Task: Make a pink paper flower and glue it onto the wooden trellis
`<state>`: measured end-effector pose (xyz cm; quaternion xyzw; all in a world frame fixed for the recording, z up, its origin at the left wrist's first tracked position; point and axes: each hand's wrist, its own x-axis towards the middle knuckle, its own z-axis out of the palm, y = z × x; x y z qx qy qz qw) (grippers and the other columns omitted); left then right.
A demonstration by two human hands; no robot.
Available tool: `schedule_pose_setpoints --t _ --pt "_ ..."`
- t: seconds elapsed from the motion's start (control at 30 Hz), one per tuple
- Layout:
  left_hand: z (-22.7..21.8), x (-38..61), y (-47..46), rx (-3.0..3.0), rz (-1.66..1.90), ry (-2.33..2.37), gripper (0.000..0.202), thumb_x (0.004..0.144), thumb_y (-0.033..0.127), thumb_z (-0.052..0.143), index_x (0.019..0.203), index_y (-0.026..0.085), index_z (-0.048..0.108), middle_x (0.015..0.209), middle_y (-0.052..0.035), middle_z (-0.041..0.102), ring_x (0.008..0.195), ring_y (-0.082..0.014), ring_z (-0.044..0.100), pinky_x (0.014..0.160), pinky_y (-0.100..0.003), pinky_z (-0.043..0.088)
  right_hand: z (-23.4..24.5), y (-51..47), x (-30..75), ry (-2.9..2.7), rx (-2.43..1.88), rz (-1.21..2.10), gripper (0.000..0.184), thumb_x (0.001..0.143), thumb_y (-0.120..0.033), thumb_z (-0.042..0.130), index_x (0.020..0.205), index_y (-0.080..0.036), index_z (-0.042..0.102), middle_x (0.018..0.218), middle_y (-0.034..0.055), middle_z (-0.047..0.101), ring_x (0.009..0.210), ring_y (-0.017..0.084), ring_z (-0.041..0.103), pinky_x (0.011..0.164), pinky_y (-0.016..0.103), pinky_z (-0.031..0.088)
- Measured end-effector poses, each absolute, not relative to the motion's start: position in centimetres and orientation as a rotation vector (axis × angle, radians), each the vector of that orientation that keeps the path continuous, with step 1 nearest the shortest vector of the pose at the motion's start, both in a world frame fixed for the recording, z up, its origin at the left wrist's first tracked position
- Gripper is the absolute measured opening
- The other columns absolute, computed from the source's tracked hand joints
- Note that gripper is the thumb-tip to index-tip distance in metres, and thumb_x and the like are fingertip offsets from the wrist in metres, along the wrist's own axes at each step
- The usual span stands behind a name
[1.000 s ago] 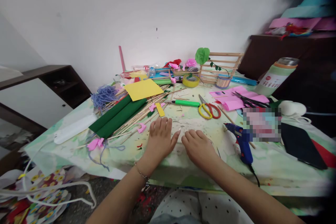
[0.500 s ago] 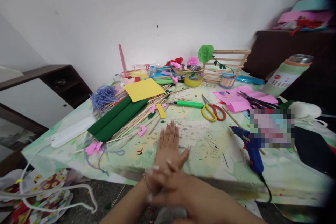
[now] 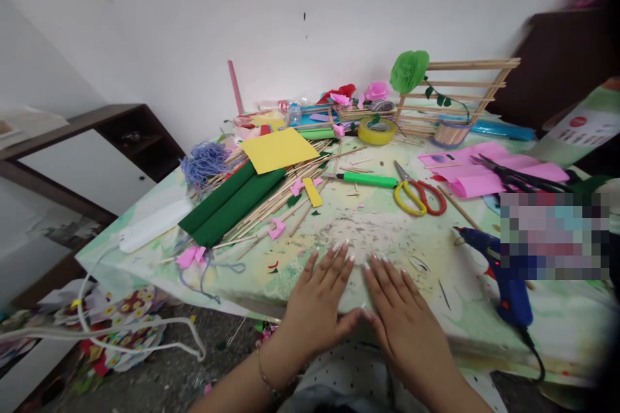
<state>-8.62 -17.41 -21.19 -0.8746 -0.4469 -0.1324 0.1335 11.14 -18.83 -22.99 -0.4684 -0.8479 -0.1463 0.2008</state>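
Note:
My left hand and my right hand lie flat side by side, palms down, on the near edge of the table. Fingers are stretched out and the thumbs touch; neither hand holds anything. Their fingertips reach a patch of small wood shavings and scraps on the green patterned cloth. A thin bracelet sits on my left wrist.
A blue glue gun lies right of my hands, its cord hanging off the edge. Behind are yellow-and-red scissors, a green-handled knife, green rolls on wooden sticks, yellow paper, tape roll, pink paper and a stick frame.
My hands were side by side on the table, then crossed over each other at the edge; now both lie flat next to each other again. The view has shifted nearer and leftward.

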Motion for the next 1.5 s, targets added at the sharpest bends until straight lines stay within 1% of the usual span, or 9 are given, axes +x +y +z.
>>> schedule_pose_setpoints --t 0.1,0.27,0.33,0.43,0.5,0.6,0.8,1.27,1.5 --pt "-20.9 -8.4 -17.4 -2.542 -0.397 -1.338 0.061 0.096 0.047 0.035 0.149 0.015 0.032 0.158 -0.0082 0.028 0.146 -0.0221 0.022 0.119 -0.039 0.003 -22.7 -18.8 10.9 -2.348 -1.33 -0.435 0.059 0.094 -0.024 0.039 0.15 -0.01 0.028 0.148 0.0149 0.046 0.135 0.029 0.042 0.106 0.046 0.034" --pt "-21.0 -8.1 -17.5 -2.545 -0.424 -1.378 0.058 0.097 0.042 0.035 0.149 0.016 0.032 0.158 -0.0077 0.028 0.146 -0.022 0.022 0.12 -0.04 0.005 -22.6 -18.9 10.7 -2.307 -1.384 -0.428 0.064 0.095 -0.026 0.038 0.154 -0.009 0.017 0.146 0.0174 0.048 0.135 0.031 0.042 0.107 0.048 0.032" --pt "-21.1 -8.1 -17.5 -2.558 -0.423 -1.388 0.055 0.097 0.037 0.034 0.148 0.016 0.032 0.158 -0.0077 0.028 0.146 -0.0219 0.022 0.119 -0.04 0.009 -22.7 -18.9 10.6 -2.309 -1.39 -0.41 0.062 0.095 -0.026 0.038 0.153 -0.009 0.021 0.147 0.0167 0.048 0.135 0.029 0.042 0.108 0.047 0.031" --pt "-21.1 -8.1 -17.5 -2.571 -0.427 -1.411 0.054 0.096 0.031 0.034 0.148 0.015 0.032 0.157 -0.0084 0.029 0.146 -0.023 0.023 0.118 -0.041 0.016 -22.5 -18.9 10.5 -2.319 -1.409 -0.376 0.054 0.096 -0.026 0.037 0.147 -0.009 0.037 0.147 0.0143 0.047 0.135 0.026 0.043 0.11 0.044 0.03" --pt "-21.2 -8.0 -17.6 -2.571 -0.426 -1.417 0.055 0.096 0.029 0.034 0.148 0.013 0.032 0.157 -0.0098 0.03 0.146 -0.0242 0.023 0.116 -0.042 0.02 -22.3 -18.8 10.4 -2.325 -1.433 -0.369 0.049 0.096 -0.026 0.036 0.14 -0.007 0.047 0.147 0.0142 0.047 0.135 0.026 0.044 0.11 0.043 0.03" --pt "-21.2 -7.8 -17.5 -2.563 -0.422 -1.434 0.054 0.096 0.031 0.034 0.147 0.013 0.035 0.155 -0.01 0.034 0.144 -0.0247 0.029 0.114 -0.042 0.026 -21.9 -18.9 10.3 -2.332 -1.444 -0.372 0.047 0.097 -0.027 0.036 0.135 -0.005 0.053 0.146 0.0147 0.048 0.132 0.026 0.047 0.108 0.042 0.032" --pt "-21.1 -7.5 -17.5 -2.57 -0.436 -1.501 0.05 0.097 0.037 0.035 0.141 0.016 0.045 0.151 -0.0078 0.041 0.137 -0.024 0.041 0.111 -0.042 0.034 -21.6 -19.0 10.1 -2.293 -1.462 -0.287 0.048 0.098 -0.032 0.033 0.132 -0.008 0.057 0.145 0.0121 0.05 0.131 0.024 0.049 0.107 0.04 0.035" --pt "-21.0 -7.4 -17.6 -2.547 -0.371 -1.487 0.05 0.098 0.036 0.034 0.141 0.014 0.045 0.152 -0.0081 0.04 0.139 -0.0244 0.038 0.112 -0.044 0.033 -21.6 -18.9 10.2 -2.303 -1.445 -0.362 0.048 0.099 -0.031 0.031 0.131 -0.009 0.058 0.143 0.0132 0.053 0.131 0.025 0.049 0.108 0.041 0.027" --pt "-21.0 -7.4 -17.5 -2.546 -0.374 -1.491 0.049 0.097 0.036 0.036 0.141 0.016 0.045 0.152 -0.0075 0.04 0.139 -0.0242 0.038 0.112 -0.043 0.033 -21.5 -18.9 10.4 -2.337 -1.437 -0.38 0.046 0.095 -0.027 0.037 0.13 -0.009 0.059 0.142 0.0153 0.053 0.128 0.027 0.051 0.104 0.042 0.034"
